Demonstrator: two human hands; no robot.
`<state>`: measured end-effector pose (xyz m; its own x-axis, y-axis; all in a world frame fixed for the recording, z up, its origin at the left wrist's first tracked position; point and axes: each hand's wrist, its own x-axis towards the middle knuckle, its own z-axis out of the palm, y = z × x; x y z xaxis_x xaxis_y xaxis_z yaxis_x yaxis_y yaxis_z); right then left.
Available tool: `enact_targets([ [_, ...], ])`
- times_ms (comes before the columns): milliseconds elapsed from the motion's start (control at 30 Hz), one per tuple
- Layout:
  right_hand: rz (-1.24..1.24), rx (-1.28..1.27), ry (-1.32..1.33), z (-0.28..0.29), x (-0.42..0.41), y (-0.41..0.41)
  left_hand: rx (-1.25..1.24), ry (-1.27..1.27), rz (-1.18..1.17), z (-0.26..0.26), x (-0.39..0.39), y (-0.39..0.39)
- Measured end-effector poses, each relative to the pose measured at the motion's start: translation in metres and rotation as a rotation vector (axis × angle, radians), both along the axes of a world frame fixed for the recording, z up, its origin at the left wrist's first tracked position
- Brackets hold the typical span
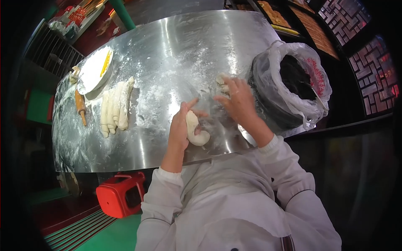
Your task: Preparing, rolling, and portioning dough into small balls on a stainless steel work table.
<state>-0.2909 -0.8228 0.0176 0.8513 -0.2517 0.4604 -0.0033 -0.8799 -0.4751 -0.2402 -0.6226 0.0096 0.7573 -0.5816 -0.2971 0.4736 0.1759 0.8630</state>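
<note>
My left hand [182, 125] holds a curved piece of dough [196, 133] against its palm, over the near edge of the steel table. To the right and farther in, my right hand [237, 100] is at some small dough pieces [222, 82] on the table; its fingers partly cover them, and whether they grip is unclear. Several long dough rolls [114, 106] lie side by side on the left of the table. Beyond them stands a white bowl [91, 73] of flour with a yellow tool in it, and a wooden rolling pin [80, 105] lies beside it.
A large container lined with a clear plastic bag [267, 69] stands at the table's right, with dark filling [292, 75] and a utensil inside. Flour is scattered over the steel table [176, 34]. A red plastic stool [114, 196] is below the near left edge. Trays of baked goods [273, 15] are behind.
</note>
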Motion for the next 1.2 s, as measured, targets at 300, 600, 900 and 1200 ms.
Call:
enact_targets([
  [300, 0.214, 0.49, 0.181, 0.01, -0.028, 0.058, 0.072, 0.192, -0.093, 0.001, -0.006, -0.009],
  [600, 0.16, 0.357, 0.039, 0.024, 0.001, 0.047, 0.237, -0.115, 0.067, 0.02, -0.036, 0.0],
  [900, 0.375, 0.422, 0.205, 0.032, -0.026, 0.047, 0.112, 0.036, -0.067, 0.028, 0.003, -0.018],
  [1200, 0.206, 0.424, -0.026, 0.022, -0.027, 0.055, -0.009, 0.165, -0.073, 0.006, -0.024, -0.017],
])
